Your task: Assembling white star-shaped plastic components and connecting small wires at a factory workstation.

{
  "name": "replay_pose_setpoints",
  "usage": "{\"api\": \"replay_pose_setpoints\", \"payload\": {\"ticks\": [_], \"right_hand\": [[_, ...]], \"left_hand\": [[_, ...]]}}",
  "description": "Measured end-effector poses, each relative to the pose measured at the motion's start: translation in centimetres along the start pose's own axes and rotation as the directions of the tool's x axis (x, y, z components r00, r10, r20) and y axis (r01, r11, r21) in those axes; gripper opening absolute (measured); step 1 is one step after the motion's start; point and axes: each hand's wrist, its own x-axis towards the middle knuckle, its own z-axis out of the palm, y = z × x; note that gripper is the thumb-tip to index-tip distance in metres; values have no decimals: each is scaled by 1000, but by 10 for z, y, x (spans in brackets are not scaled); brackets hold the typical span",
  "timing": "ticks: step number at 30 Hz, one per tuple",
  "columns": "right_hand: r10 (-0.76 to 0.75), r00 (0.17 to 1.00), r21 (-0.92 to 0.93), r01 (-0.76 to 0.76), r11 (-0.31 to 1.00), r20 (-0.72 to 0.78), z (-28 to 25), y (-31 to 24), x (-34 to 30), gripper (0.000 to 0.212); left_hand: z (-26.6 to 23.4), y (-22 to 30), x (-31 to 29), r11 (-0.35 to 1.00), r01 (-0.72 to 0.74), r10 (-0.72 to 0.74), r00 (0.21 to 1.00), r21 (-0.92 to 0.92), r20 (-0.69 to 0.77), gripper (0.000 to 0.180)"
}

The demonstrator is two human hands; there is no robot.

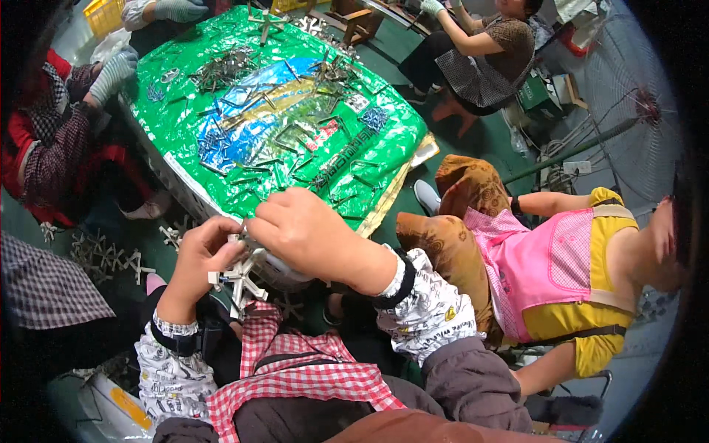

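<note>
Green sheet (402, 122) beyond curled right hand (297, 227)

Wide fisheye view; black vignette rounds off corners. Indoor light fairly bright, seemingly from above. White glare streaks and crinkled highlights across glossy green surface (402, 127). Backs of my left grip (196, 260) and right grip (306, 230) well lit, edges slightly soft; fine detail of white part (242, 277) between them hard to make out. Floor (140, 235) beside surface dim, shadowed. Fan (644, 107) bent, hazy near right rim.
</note>
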Motion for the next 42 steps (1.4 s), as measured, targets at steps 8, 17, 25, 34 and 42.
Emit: {"api": "replay_pose_setpoints", "payload": {"ticks": [8, 17, 25, 34, 42], "right_hand": [[38, 999, -13, -38, 999, -10, 12, -4, 6, 12], [247, 969, 26, -247, 969, 8, 16, -26, 3, 11], [48, 996, -155, -35, 987, 80, 9, -4, 27, 8], [82, 995, -163, -71, 984, 64, 18, 8, 36, 7], [98, 988, -169, -77, 983, 118, 21, 3, 30, 7]], "left_hand": [[-9, -1, -3, 989, -77, 85, 995, 123, -57, 17], [-7, -14, -11, 982, -117, 137, 981, 147, -135, 24], [-29, -8, 6, 953, 190, -178, 982, -237, 70, 23], [-48, 3, 20, 904, 232, -181, 968, -358, 173, 26], [-39, -5, 18, 914, 212, -177, 976, -346, 130, 22]]}}
